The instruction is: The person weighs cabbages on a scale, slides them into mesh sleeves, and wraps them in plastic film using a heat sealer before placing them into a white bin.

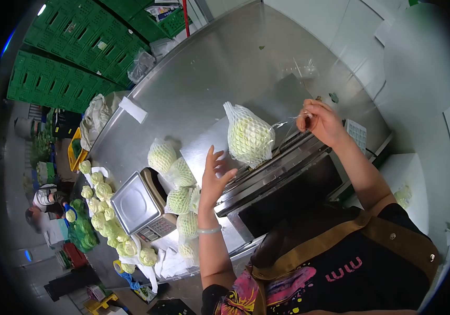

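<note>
A pale green cabbage (250, 139) in a white foam net sits on the metal wrapping machine (288, 173), in front of me and between my hands. My left hand (215, 179), with a pale bracelet on its wrist, is open just left of the cabbage, fingers apart and holding nothing. To the right of the cabbage, my right hand (320, 123) pinches a stretched strand of clear plastic film (287, 122). The film runs from my fingertips towards the cabbage's right side.
Several netted cabbages (179, 201) stand left of my left hand. Beside them is a weighing scale (143, 205), with a pile of bare cabbages (102, 205) beyond it. Green crates (73, 47) are stacked past the steel table (193, 79). Another person (46, 197) is far left.
</note>
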Tool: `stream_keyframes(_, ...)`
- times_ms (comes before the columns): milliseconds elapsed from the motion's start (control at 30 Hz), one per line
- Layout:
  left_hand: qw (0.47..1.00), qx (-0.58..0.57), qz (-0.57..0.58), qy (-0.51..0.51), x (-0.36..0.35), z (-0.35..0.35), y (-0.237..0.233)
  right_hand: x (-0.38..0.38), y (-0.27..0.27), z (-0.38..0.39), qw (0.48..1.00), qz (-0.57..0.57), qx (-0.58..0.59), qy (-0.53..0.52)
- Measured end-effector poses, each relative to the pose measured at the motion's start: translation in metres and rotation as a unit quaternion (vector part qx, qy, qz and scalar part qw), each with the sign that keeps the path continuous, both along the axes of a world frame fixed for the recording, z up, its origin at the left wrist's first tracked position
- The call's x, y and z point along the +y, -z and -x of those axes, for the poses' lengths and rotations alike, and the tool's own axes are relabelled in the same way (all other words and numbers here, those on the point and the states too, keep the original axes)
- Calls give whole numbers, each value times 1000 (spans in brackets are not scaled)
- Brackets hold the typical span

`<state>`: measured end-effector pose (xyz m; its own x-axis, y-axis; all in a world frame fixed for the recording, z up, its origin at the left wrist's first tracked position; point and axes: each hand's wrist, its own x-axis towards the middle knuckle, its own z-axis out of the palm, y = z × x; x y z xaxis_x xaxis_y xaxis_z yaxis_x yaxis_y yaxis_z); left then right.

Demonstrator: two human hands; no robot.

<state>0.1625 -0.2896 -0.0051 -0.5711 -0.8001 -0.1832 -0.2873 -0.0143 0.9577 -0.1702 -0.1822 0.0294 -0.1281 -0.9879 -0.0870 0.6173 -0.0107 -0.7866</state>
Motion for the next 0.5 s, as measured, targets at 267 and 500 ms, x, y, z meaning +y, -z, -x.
stream_keyframes(267,984,-81,146,-56,10,-14,12,19,-1,5,1000,-9,16,9)
stream_keyframes(500,915,-209,337,-72,102,-56,-36,85,-14,-1,996,-66,49,-23)
